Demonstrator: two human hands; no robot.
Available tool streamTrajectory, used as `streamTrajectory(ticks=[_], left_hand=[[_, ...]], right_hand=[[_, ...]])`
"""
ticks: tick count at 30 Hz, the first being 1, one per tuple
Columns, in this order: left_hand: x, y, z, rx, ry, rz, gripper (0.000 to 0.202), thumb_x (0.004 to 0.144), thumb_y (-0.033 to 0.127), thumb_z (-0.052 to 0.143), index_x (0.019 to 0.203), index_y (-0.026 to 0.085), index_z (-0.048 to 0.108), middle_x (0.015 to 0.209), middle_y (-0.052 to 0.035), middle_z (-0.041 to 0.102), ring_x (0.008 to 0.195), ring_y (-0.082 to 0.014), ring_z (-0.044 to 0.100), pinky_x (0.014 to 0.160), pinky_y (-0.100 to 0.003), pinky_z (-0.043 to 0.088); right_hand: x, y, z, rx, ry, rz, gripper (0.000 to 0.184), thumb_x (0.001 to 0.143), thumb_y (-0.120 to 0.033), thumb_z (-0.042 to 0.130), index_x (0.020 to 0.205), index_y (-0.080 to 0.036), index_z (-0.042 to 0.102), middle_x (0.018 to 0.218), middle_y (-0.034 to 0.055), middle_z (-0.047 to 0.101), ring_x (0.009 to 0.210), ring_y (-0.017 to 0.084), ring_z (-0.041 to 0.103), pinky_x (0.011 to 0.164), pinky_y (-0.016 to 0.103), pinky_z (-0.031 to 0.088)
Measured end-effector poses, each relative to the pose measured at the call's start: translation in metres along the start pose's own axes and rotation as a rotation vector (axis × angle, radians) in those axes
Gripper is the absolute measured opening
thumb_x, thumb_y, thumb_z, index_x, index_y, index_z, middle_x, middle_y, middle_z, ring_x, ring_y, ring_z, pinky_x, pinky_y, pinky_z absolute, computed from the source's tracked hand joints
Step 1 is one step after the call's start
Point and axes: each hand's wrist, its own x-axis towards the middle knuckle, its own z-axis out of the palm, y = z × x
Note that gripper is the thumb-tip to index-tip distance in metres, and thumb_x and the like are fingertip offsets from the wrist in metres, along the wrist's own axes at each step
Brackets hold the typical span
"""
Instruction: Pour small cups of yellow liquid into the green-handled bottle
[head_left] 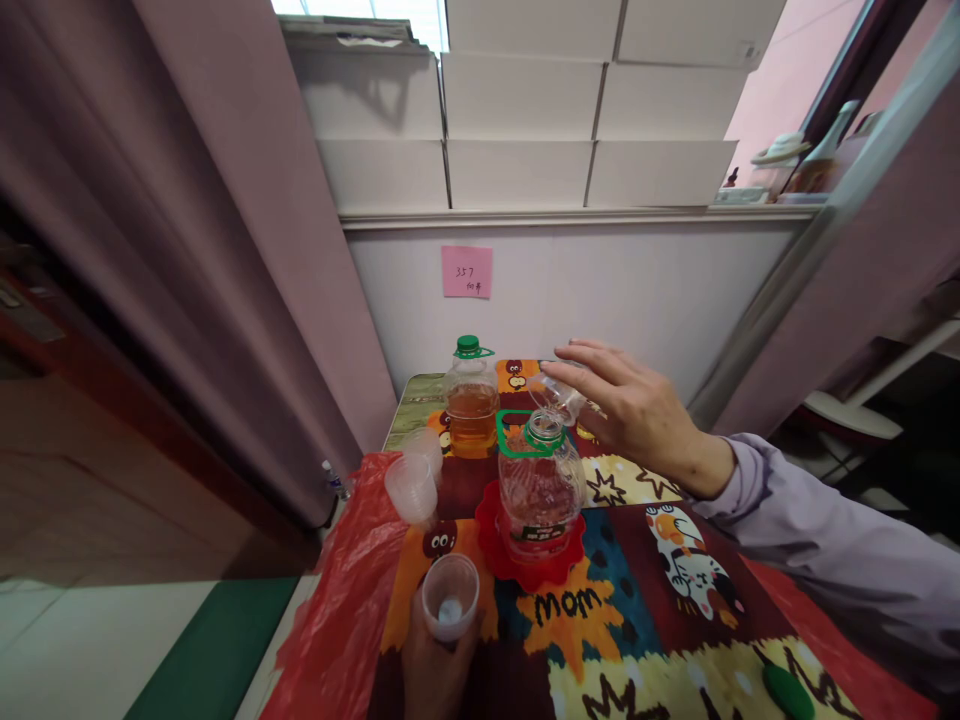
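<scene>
My left hand [436, 670] is wrapped round a clear plastic cup [450, 590] at the near edge of the table; something whitish shows at its bottom. My right hand [626, 400] reaches in from the right, its fingers round a second clear plastic cup [556, 393]. That cup is tilted over the uncapped mouth of a clear plastic jug [540, 490] with a green handle. Whether liquid is flowing cannot be made out. Under the jug lies a red scalloped dish [491, 550]. Behind it stands a green-capped jug [471, 415] partly filled with amber liquid.
Stacked clear plastic cups [411, 490] stand left of the jugs. A loose green cap [787, 690] lies at the table's near right. A patterned cloth [622, 570] covers the table, with red plastic sheeting [345, 590] at the left. A pink note [466, 272] hangs on the wall behind.
</scene>
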Motion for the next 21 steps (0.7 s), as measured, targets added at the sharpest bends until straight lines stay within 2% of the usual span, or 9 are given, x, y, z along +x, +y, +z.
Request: streamTrajectory(ticks=[3,6,9,11,13,15,18,20,21], left_hand=[[0.000,-0.001,-0.001,0.010,-0.008,-0.012,0.075,0.074,0.078,0.081,0.122,0.021,0.071,0.107,-0.0129,0.083,0.104,-0.0407,0.081,0.098,-0.056,0.064],[-0.001,-0.002,-0.001,0.004,-0.006,-0.031,0.075,0.072,0.076,0.083,0.122,0.021,0.070,0.110,-0.0133,0.084,0.103,-0.0407,0.082,0.094,-0.055,0.065],[-0.002,0.000,-0.001,-0.021,-0.024,-0.028,0.073,0.074,0.073,0.084,0.123,0.021,0.069,0.115,-0.0150,0.084,0.105,-0.0407,0.082,0.093,-0.055,0.065],[-0.001,0.003,-0.002,-0.032,-0.047,-0.018,0.070,0.076,0.069,0.084,0.123,0.020,0.068,0.115,-0.0156,0.084,0.106,-0.0408,0.082,0.096,-0.057,0.064],[0.001,0.007,-0.004,-0.026,-0.063,-0.001,0.067,0.077,0.065,0.085,0.122,0.019,0.067,0.115,-0.0174,0.084,0.107,-0.0417,0.082,0.098,-0.060,0.063],[0.002,0.013,-0.007,-0.015,-0.075,0.015,0.066,0.076,0.060,0.086,0.123,0.018,0.066,0.117,-0.0199,0.083,0.108,-0.0429,0.082,0.098,-0.062,0.063],[-0.004,0.025,-0.009,-0.012,-0.117,0.039,0.066,0.073,0.056,0.087,0.124,0.018,0.066,0.119,-0.0198,0.083,0.110,-0.0417,0.082,0.098,-0.059,0.064],[-0.013,0.036,-0.007,-0.012,-0.169,0.059,0.062,0.075,0.052,0.087,0.124,0.019,0.067,0.118,-0.0169,0.083,0.110,-0.0384,0.082,0.099,-0.055,0.065],[-0.018,0.041,-0.006,-0.012,-0.198,0.068,0.060,0.077,0.050,0.086,0.125,0.020,0.068,0.118,-0.0153,0.083,0.110,-0.0366,0.082,0.098,-0.053,0.065]], right_hand=[[0.002,-0.001,-0.003,-0.042,-0.009,-0.092,0.045,0.109,-0.009,0.059,0.148,-0.029,0.071,0.153,0.0083,0.075,0.150,0.030,0.066,0.121,0.053,0.061],[0.004,0.002,-0.002,-0.047,-0.028,-0.197,0.054,0.109,-0.006,0.060,0.156,-0.032,0.065,0.161,0.0058,0.071,0.155,0.028,0.061,0.122,0.050,0.060],[0.009,0.008,0.000,-0.039,0.002,-0.346,0.059,0.109,-0.005,0.060,0.162,-0.030,0.059,0.163,0.0056,0.069,0.158,0.024,0.058,0.124,0.048,0.058],[0.011,0.008,-0.003,-0.042,0.037,-0.363,0.058,0.109,-0.006,0.060,0.161,-0.032,0.059,0.161,0.0032,0.071,0.156,0.023,0.061,0.130,0.050,0.052],[0.008,0.002,-0.011,-0.022,0.124,-0.237,0.055,0.108,-0.011,0.065,0.158,-0.034,0.062,0.155,0.0027,0.074,0.149,0.025,0.066,0.132,0.057,0.048],[-0.004,-0.015,-0.021,0.073,0.268,0.019,0.055,0.104,-0.020,0.075,0.157,-0.032,0.063,0.149,0.0072,0.076,0.140,0.032,0.071,0.128,0.062,0.052],[-0.041,-0.059,-0.029,0.438,0.463,0.426,0.080,0.096,-0.031,0.088,0.167,-0.033,0.051,0.147,0.0124,0.073,0.127,0.035,0.077,0.110,0.058,0.065],[-0.072,-0.096,-0.023,0.753,0.443,0.568,0.093,0.098,-0.033,0.086,0.175,-0.039,0.034,0.151,0.0124,0.070,0.115,0.030,0.082,0.097,0.050,0.072],[-0.087,-0.114,-0.016,0.861,0.410,0.621,0.094,0.099,-0.034,0.084,0.176,-0.041,0.031,0.152,0.0128,0.069,0.112,0.028,0.083,0.090,0.046,0.074]])
